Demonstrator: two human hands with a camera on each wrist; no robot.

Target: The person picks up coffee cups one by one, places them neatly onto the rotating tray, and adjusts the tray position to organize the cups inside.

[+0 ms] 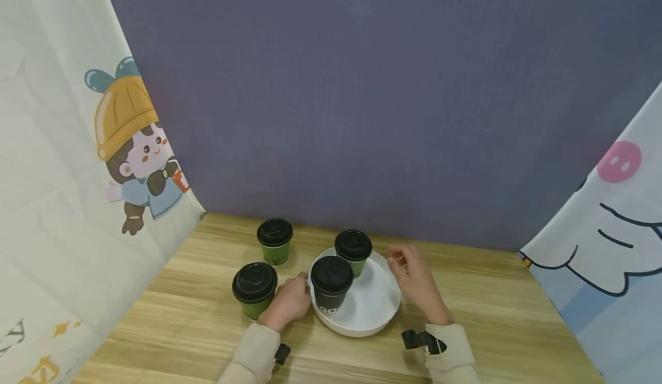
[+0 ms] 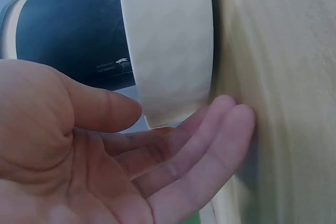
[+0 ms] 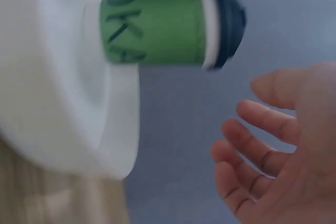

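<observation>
In the head view, a white round tray [image 1: 374, 303] sits at lower centre on a wooden table [image 1: 170, 332], with a black cup [image 1: 331, 285] standing upright on its left part and a green cup [image 1: 355, 253] upright towards its far edge, both under black lids; the left hand [image 1: 288, 299] is at the tray's left edge, while the right hand [image 1: 415, 283] is raised by its right edge, fingers loosely bent and holding nothing, the two hands well apart. Left of the tray stand two more lidded green cups, the near green cup [image 1: 254, 290] just beside the left hand and the far green cup [image 1: 276, 242] behind it; a dark purple backdrop [image 1: 383, 102] fills the upper centre. In the left wrist view, the thumb and fingers lie either side of the tray's edge at lower centre, and I cannot tell whether they grip it. In the right wrist view, the right hand, at lower right, is relaxed and clear of the green cup, which shows letters at upper centre, the tray's wall filling the left
</observation>
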